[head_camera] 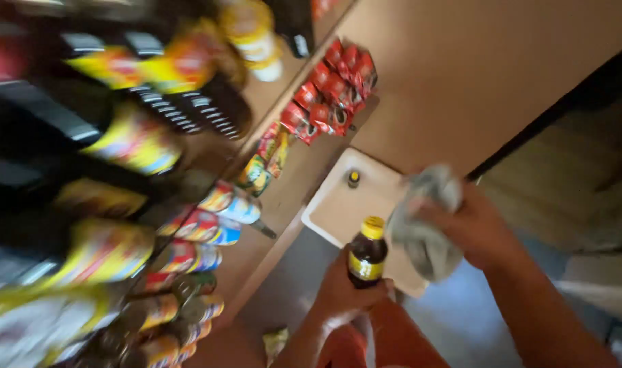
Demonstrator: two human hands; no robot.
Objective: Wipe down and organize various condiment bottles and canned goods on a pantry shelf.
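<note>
My left hand [341, 294] grips a small dark bottle [367, 257] with a yellow cap and yellow label, held upright near the bottom centre. My right hand [471, 225] clutches a crumpled grey cloth [425, 221] just to the right of the bottle, close to its neck. Whether cloth and bottle touch is unclear in the blur. Both hands are above a cream tray [338, 204], on which one more small yellow-capped bottle [353, 178] stands.
Shelves at the left hold rows of dark bottles with yellow labels [130, 140] and colourful cans [202, 228]. Red sachets [333, 88] and yellow-green packets [267, 157] hang along the shelf edge. A tan wall panel [474, 68] fills the upper right. Grey floor lies below.
</note>
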